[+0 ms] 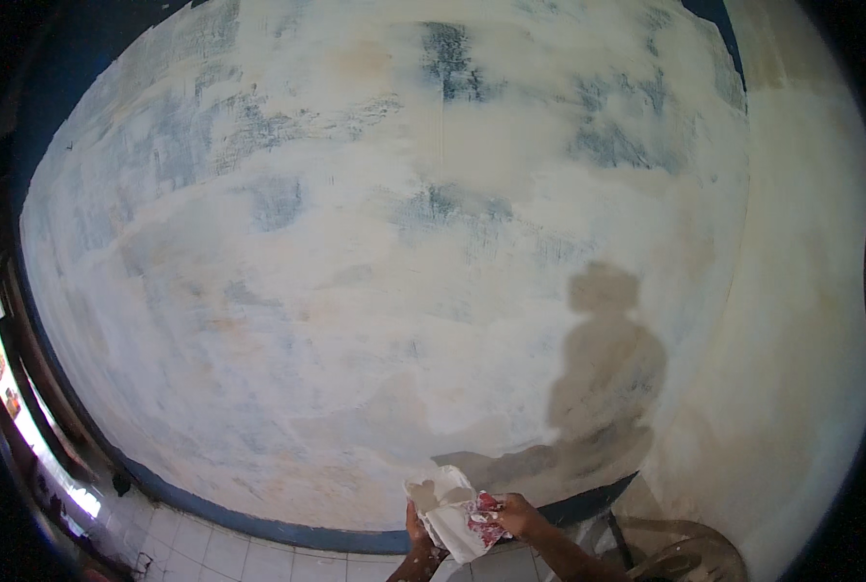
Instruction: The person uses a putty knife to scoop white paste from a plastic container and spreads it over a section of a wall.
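Note:
At the lower middle, my left hand (418, 532) is closed on the left edge of a flat, white, putty-smeared board (444, 519). A greyish-white lump of putty (441, 488) lies on its upper part. My right hand (520, 516) is closed around a red scraper (488, 512) smeared with white putty, held against the board's right side. The scraper's exact shape is hard to make out. Ahead stands a large wall (355, 291), coated unevenly in white, with dark blue-grey patches showing through.
A blue band (287, 532) runs along the wall's foot above a white tiled floor (224, 553). At the lower right stands a round-topped brown stool or chair (695, 553). A plain pale wall (811, 291) meets the coated one at right. Bright light enters an opening (40, 451) at left.

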